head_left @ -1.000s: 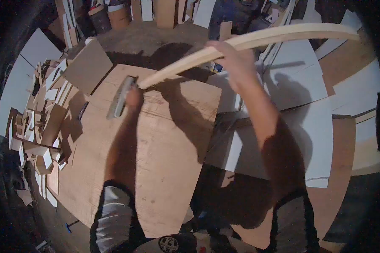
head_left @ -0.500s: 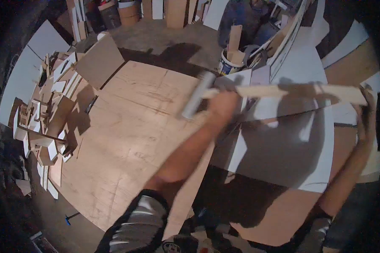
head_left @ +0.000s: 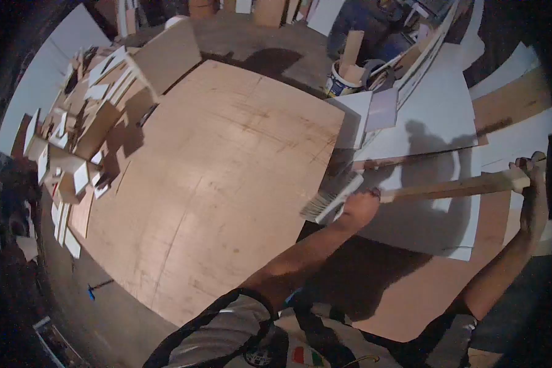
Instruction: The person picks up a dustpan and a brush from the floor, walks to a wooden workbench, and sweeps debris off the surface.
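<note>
A broom (head_left: 451, 189) with a pale, squared wooden handle lies crosswise in front of me. My left hand (head_left: 360, 207) is closed around the handle close to the head. The broom's bristles (head_left: 318, 205) point left and down at the right edge of a large brown plywood sheet (head_left: 208, 184); whether they touch it I cannot tell. At the handle's far right end, my right hand (head_left: 532, 175) grips the wood, its fingers partly hidden.
Stacked wood offcuts (head_left: 86, 135) stand along the sheet's left side, with an upright board (head_left: 168, 55) behind. White panels (head_left: 435, 104) lean or lie at right. A bucket (head_left: 342, 83) with wood scraps stands beyond. A blue-handled tool (head_left: 92, 291) is on the floor at lower left.
Both hands have brought the broom right and toward me; its head went from above the plywood to the sheet's right edge. My view has shifted slightly too.
</note>
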`<state>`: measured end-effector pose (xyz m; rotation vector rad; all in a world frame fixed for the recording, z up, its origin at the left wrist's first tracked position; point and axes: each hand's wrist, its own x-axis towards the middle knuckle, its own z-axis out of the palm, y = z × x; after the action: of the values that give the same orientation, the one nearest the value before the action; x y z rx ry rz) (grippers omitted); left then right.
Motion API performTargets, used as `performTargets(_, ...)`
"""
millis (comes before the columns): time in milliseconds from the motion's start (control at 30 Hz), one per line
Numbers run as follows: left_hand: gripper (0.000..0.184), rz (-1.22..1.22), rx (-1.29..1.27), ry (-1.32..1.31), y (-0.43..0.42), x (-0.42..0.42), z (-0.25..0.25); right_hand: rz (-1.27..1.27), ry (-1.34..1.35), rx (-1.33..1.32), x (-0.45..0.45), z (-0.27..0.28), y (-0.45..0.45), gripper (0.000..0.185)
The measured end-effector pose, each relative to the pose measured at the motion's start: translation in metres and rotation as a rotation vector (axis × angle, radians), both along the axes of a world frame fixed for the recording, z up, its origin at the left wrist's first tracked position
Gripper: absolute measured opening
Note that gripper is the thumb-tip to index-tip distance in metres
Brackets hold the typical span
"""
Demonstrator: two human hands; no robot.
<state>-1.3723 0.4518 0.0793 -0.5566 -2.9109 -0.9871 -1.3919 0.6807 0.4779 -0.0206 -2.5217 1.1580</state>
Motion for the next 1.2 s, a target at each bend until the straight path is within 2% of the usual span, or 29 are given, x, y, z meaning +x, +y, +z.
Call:
performTargets(33, 0.014, 0.042, 0.004, -0.018, 0.001, 0.02, 0.014, 0.018, -0.01, -0.149, 0.016, 0.01, -0.008, 0.05)
performTargets(100, 0.014, 0.118, -0.006, -0.033, -0.015, 0.054, 0.033, 0.082, -0.024, -0.086, 0.04, 0.022, -0.034, 0.046)
performTargets(167, 0.018, 0.259, -0.169, 0.047, -0.065, 0.083, 0.059, 0.153, -0.009, -0.198, 0.063, 0.016, -0.049, 0.043)
performTargets(233, 0.022, 0.424, -0.147, 0.003, -0.121, 0.102, 0.077, 0.218, 0.017, -0.306, 0.085, 0.014, -0.064, 0.04)
performTargets(300, 0.022, 0.537, -0.25, 0.07, -0.182, 0.128, 0.081, 0.298, 0.05, -0.356, 0.115, 0.009, -0.101, 0.036)
performTargets(367, 0.018, 0.687, -0.197, 0.186, -0.224, 0.159, 0.06, 0.4, 0.075, -0.332, 0.162, -0.016, -0.173, 0.029)
performTargets(467, 0.015, 0.647, -0.231, 0.119, -0.234, 0.208, 0.001, 0.53, 0.042, -0.257, 0.22, -0.044, -0.206, 0.025)
performTargets(533, 0.015, 0.496, -0.165, -0.01, -0.197, 0.239, -0.036, 0.262, -0.058, -0.118, 0.287, -0.036, -0.216, 0.024)
performTargets(567, 0.017, 0.479, -0.076, -0.066, -0.17, 0.271, -0.012, 0.247, -0.014, -0.026, 0.306, -0.031, -0.202, 0.023)
performTargets(600, 0.018, 0.306, -0.098, -0.106, -0.143, 0.285, -0.028, 0.236, 0.027, 0.07, 0.319, -0.028, -0.18, 0.023)
performTargets(667, 0.02, 0.277, 0.062, -0.072, -0.084, 0.326, -0.012, 0.253, 0.065, -0.101, 0.333, -0.026, -0.124, 0.023)
performTargets(700, 0.022, 0.215, 0.044, -0.099, -0.069, 0.35, 0.017, 0.263, 0.054, -0.091, 0.352, -0.022, -0.119, 0.023)
performTargets(767, 0.027, 0.173, 0.013, -0.131, -0.042, 0.371, 0.026, 0.032, 0.243, -0.102, 0.38, -0.006, -0.111, 0.022)
performTargets(800, 0.028, 0.137, 0.005, -0.066, -0.035, 0.383, 0.035, 0.046, 0.244, -0.108, 0.389, 0.002, -0.094, 0.022)
performTargets(900, 0.029, 0.096, -0.026, -0.016, -0.047, 0.4, 0.066, 0.118, 0.336, 0.113, 0.409, 0.027, -0.064, 0.023)
performTargets(933, 0.029, 0.09, -0.033, -0.043, -0.053, 0.405, 0.075, 0.136, 0.285, -0.023, 0.423, 0.034, -0.076, 0.023)
performTargets(1033, 0.028, 0.137, 0.002, 0.002, -0.092, 0.429, 0.112, 0.229, 0.272, -0.164, 0.415, 0.046, -0.061, 0.026)
performTargets(1067, 0.029, 0.139, -0.046, 0.017, -0.106, 0.434, 0.115, 0.27, 0.307, -0.302, 0.404, 0.048, -0.062, 0.029)
performTargets(1100, 0.029, 0.155, -0.051, 0.002, -0.12, 0.441, 0.115, 0.292, 0.282, -0.326, 0.394, 0.049, -0.065, 0.034)
performTargets(1167, 0.035, 0.321, 0.035, 0.038, -0.144, 0.459, 0.115, 0.334, 0.231, -0.374, 0.374, 0.05, -0.072, 0.044)
performTargets(1200, 0.035, 0.344, 0.039, 0.025, -0.157, 0.47, 0.112, 0.603, 0.403, -0.345, 0.387, 0.056, -0.139, 0.034)
